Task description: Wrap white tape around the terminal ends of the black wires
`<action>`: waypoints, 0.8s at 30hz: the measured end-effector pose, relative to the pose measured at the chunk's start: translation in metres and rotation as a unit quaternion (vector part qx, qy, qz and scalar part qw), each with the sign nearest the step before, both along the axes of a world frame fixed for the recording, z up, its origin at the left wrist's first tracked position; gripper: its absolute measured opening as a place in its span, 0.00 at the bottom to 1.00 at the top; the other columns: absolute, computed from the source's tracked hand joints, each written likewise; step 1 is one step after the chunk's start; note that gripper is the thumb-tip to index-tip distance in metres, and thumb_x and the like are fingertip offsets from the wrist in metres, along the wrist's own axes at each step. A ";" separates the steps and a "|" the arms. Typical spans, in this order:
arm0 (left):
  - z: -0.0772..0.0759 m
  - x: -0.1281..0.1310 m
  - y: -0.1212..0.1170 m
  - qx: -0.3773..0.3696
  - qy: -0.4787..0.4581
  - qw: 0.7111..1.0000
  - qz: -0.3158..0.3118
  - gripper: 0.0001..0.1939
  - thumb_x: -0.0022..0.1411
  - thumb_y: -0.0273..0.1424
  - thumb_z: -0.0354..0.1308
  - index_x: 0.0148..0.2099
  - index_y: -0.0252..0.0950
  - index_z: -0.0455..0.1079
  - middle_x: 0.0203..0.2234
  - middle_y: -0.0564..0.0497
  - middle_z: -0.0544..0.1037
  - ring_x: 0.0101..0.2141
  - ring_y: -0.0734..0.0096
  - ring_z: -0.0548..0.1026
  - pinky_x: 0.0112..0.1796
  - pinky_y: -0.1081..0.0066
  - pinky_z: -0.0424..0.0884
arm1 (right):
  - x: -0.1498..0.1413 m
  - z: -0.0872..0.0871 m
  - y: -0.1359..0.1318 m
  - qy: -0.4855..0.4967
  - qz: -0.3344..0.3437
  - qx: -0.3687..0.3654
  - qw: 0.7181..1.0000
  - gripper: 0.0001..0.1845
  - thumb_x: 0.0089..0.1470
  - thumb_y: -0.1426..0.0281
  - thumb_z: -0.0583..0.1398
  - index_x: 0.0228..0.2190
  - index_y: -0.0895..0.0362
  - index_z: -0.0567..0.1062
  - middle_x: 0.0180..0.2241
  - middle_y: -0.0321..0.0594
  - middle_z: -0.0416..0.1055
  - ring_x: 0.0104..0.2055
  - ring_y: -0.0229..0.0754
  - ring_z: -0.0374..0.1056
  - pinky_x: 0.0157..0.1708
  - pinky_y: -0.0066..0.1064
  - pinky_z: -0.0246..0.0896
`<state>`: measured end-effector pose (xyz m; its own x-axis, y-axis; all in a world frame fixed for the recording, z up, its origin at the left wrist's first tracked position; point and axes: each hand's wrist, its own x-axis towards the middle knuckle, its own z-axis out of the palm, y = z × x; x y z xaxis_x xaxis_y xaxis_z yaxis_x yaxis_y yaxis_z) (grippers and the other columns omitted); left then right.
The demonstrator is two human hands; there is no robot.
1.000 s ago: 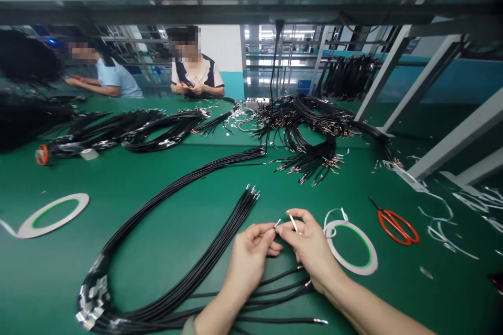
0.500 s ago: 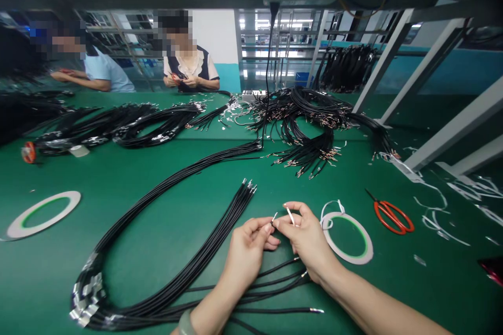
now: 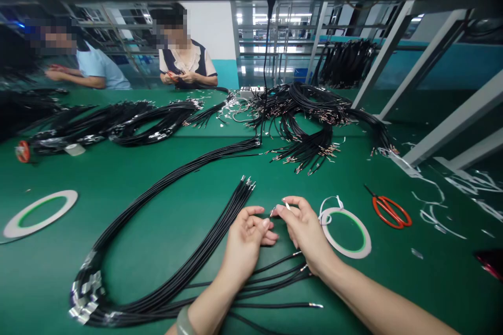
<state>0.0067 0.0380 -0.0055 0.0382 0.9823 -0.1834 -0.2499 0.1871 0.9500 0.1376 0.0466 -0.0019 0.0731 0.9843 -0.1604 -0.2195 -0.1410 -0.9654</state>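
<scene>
My left hand (image 3: pixel 244 243) pinches a thin black cable close to its stripped end (image 3: pixel 272 212) between thumb and forefinger. Thumb and forefinger of my right hand (image 3: pixel 305 227) close at that same end, and a short strip of white tape (image 3: pixel 288 207) shows between its fingers. Most of the held cable is hidden by my left hand and forearm. Below my hands, several loose black cables with bare metallic tips (image 3: pixel 315 305) fan out to the right. Left of them curves a bundle of black cables (image 3: pixel 204 251), banded with shiny silver labels (image 3: pixel 87 296).
A roll of white tape (image 3: pixel 367 246) lies right of my hand, beside red-handled scissors (image 3: pixel 393 213). Another tape roll (image 3: pixel 10 227) is at left. Cable coils (image 3: pixel 310 97) pile up at the back. Metal posts (image 3: pixel 451 115) stand right; two people (image 3: pixel 188 63) work across the table.
My right fingertips have moved left onto the cable's stripped end, covering more of it. Less of the tape strip shows. The left fingers have loosened slightly, and the view has shifted a little.
</scene>
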 end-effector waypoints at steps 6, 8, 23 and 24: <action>0.002 0.001 -0.002 -0.014 -0.040 0.999 -0.003 0.18 0.50 0.31 0.66 0.37 0.36 0.59 0.22 0.55 0.77 0.20 0.72 0.77 0.25 0.72 0.75 | -0.003 0.003 0.001 0.053 0.037 0.036 0.997 0.23 0.45 0.67 0.68 0.40 0.54 0.63 0.24 0.31 0.73 0.26 0.39 0.71 0.30 0.30 0.65; 0.004 -0.001 -0.003 -0.039 -0.066 0.997 -0.008 0.19 0.50 0.31 0.67 0.36 0.36 0.58 0.22 0.54 0.78 0.20 0.74 0.76 0.25 0.73 0.75 | -0.002 0.003 0.001 0.057 0.048 0.040 0.996 0.23 0.45 0.67 0.68 0.41 0.54 0.64 0.24 0.31 0.74 0.25 0.38 0.70 0.30 0.30 0.64; 0.012 -0.006 -0.003 -0.117 -0.105 0.987 -0.037 0.21 0.48 0.31 0.68 0.34 0.37 0.56 0.22 0.52 0.79 0.19 0.78 0.75 0.24 0.78 0.73 | 0.002 -0.001 0.001 0.078 0.072 0.037 0.994 0.20 0.49 0.63 0.65 0.40 0.53 0.64 0.30 0.35 0.76 0.19 0.31 0.62 0.20 0.23 0.55; 0.011 -0.006 -0.003 -0.115 -0.104 0.987 -0.040 0.21 0.48 0.31 0.68 0.34 0.37 0.56 0.22 0.52 0.79 0.19 0.78 0.75 0.24 0.78 0.73 | 0.001 -0.001 0.002 0.078 0.072 0.042 0.993 0.21 0.47 0.64 0.67 0.40 0.53 0.64 0.29 0.34 0.75 0.23 0.34 0.66 0.25 0.25 0.60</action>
